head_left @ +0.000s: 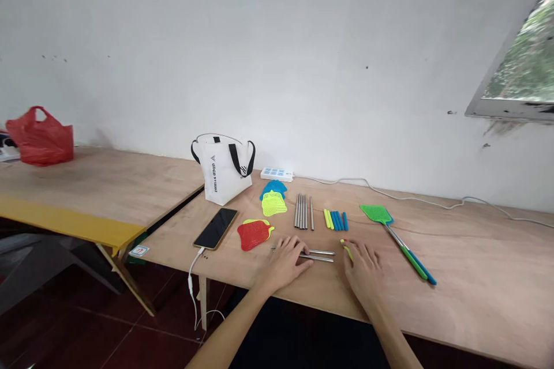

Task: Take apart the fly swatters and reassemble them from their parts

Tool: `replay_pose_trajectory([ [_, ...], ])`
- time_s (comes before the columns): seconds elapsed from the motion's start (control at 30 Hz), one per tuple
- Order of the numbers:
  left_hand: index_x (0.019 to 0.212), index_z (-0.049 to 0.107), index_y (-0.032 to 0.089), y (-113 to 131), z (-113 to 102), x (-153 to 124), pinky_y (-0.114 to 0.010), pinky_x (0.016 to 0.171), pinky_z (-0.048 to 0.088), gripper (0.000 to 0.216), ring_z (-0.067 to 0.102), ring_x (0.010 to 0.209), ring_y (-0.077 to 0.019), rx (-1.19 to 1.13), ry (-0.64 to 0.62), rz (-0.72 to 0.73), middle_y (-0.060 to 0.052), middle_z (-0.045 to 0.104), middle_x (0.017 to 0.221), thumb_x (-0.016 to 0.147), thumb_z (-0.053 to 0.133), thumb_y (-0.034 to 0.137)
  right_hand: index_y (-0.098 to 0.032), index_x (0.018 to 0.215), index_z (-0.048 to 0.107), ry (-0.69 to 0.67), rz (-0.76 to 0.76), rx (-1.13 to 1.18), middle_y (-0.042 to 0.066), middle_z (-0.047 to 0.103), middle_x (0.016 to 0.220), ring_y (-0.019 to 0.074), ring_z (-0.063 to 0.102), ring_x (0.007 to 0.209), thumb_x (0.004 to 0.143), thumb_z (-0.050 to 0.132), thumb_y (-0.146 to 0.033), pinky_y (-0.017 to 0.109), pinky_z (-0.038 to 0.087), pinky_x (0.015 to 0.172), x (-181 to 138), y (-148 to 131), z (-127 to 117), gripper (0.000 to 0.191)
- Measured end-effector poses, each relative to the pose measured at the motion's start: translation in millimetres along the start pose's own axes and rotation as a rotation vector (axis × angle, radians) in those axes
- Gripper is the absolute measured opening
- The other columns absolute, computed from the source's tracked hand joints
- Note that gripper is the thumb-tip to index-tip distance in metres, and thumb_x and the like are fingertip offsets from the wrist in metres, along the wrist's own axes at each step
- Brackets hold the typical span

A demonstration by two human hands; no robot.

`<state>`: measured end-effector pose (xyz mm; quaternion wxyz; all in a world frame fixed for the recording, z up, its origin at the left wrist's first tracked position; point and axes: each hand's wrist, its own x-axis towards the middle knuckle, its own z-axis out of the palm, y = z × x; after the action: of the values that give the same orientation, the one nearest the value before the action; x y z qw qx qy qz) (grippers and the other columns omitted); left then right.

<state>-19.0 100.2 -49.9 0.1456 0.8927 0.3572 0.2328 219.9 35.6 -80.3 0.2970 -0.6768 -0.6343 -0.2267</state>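
My left hand (283, 263) lies over two shiny metal rods (322, 256) near the table's front edge. Its fingers and thumb are apart, and the rods run under the palm. My right hand (364, 270) rests on the table, fingers spread, touching a yellow plastic handle (348, 252) and a red-tipped piece (344, 241) partly hidden beneath it. Beyond my hands lie several upright-pointing metal rods (301, 211), yellow handles (329, 219) and blue handles (339, 221). Red (253, 235), yellow (274, 203) and blue (273, 187) fly swatter heads lie to the left.
Two fly swatters with a green head (375, 213) on top lie to the right. At left are a phone (215, 229) on a white cable (190, 282), a white bag (225, 179) and a power strip (277, 174). A red plastic bag (43, 138) stands on another table.
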Motion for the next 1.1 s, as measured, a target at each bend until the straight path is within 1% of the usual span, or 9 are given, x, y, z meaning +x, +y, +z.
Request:
replay_pose_trajectory([
  [0.07,0.103,0.059,0.025,-1.1,1.7,0.3,-0.041,0.097,0.039,0.020,0.055,0.112,-0.0251,0.011,0.002,-0.011,-0.003,0.060,0.113,0.098,0.060,0.044,-0.020,0.116,0.063,-0.025,0.061,-0.082,0.014,0.069,0.111,0.0304,0.062,0.101,0.098,0.042,-0.025,0.044,0.042,0.087,-1.8,9.2,2.3,0.028],
  [0.17,0.101,0.059,0.025,-2.6,3.0,1.5,-0.041,0.095,0.039,0.019,0.056,0.110,-0.0250,0.019,-0.007,-0.004,-0.003,0.060,0.111,0.101,0.057,0.043,-0.020,0.108,0.061,-0.084,0.111,-0.171,0.014,0.068,0.098,0.0306,0.063,0.092,0.098,0.042,-0.032,0.042,0.043,0.078,-4.8,16.6,5.2,0.025],
  [0.3,0.098,0.057,0.024,-2.6,0.9,3.3,-0.039,0.093,0.040,0.016,0.056,0.108,-0.0236,0.017,-0.014,-0.002,-0.003,0.060,0.109,0.104,0.052,0.038,-0.022,0.103,0.060,-0.091,0.114,-0.190,0.013,0.067,0.096,0.0295,0.063,0.090,0.100,0.038,-0.036,0.041,0.042,0.076,-7.0,19.3,7.6,0.026],
  [0.43,0.097,0.056,0.022,-1.7,-3.5,4.6,-0.039,0.093,0.039,0.017,0.057,0.106,-0.0234,0.053,0.015,-0.076,-0.003,0.062,0.109,0.106,0.049,0.035,-0.024,0.105,0.062,-0.075,0.106,-0.005,0.013,0.067,0.114,0.0305,0.061,0.102,0.103,0.033,-0.039,0.044,0.045,0.082,-3.9,21.6,6.1,0.033],
  [0.53,0.098,0.056,0.022,-2.1,-5.4,4.4,-0.040,0.095,0.038,0.020,0.057,0.105,-0.0237,0.077,0.036,-0.094,-0.003,0.063,0.110,0.106,0.047,0.037,-0.024,0.100,0.064,-0.060,0.021,0.189,0.011,0.065,0.122,0.0280,0.058,0.112,0.104,0.033,-0.038,0.044,0.044,0.092,0.3,21.6,2.9,0.034],
  [0.7,0.097,0.055,0.022,-2.9,-5.5,3.8,-0.040,0.094,0.038,0.023,0.056,0.105,-0.0235,0.094,0.059,-0.087,-0.003,0.063,0.109,0.107,0.044,0.039,-0.025,0.099,0.066,-0.060,-0.065,0.278,0.009,0.068,0.118,0.0264,0.058,0.114,0.104,0.038,-0.037,0.045,0.040,0.100,3.4,17.9,-2.7,0.031],
  [0.9,0.097,0.054,0.022,-4.1,-5.0,3.5,-0.039,0.093,0.037,0.020,0.057,0.103,-0.0224,0.052,0.074,-0.053,-0.002,0.063,0.107,0.107,0.047,0.037,-0.025,0.094,0.068,-0.074,-0.061,0.287,0.006,0.074,0.099,0.0238,0.065,0.096,0.104,0.037,-0.037,0.048,0.036,0.104,2.7,17.2,-2.4,0.035],
  [0.97,0.097,0.055,0.022,-5.2,-4.1,3.5,-0.037,0.091,0.037,0.017,0.057,0.102,-0.0214,0.019,0.071,-0.038,-0.001,0.063,0.106,0.106,0.050,0.036,-0.025,0.093,0.069,-0.088,-0.046,0.310,0.006,0.075,0.098,0.0246,0.066,0.094,0.105,0.036,-0.040,0.049,0.037,0.103,2.4,18.9,-0.3,0.038],
  [1.1,0.096,0.056,0.021,-6.9,-1.5,4.5,-0.035,0.089,0.038,0.016,0.056,0.101,-0.0202,-0.021,0.052,-0.012,-0.001,0.062,0.104,0.105,0.052,0.033,-0.025,0.093,0.069,-0.126,-0.005,0.420,0.008,0.075,0.099,0.0271,0.065,0.096,0.105,0.034,-0.047,0.046,0.045,0.093,2.7,23.1,3.3,0.042],
])
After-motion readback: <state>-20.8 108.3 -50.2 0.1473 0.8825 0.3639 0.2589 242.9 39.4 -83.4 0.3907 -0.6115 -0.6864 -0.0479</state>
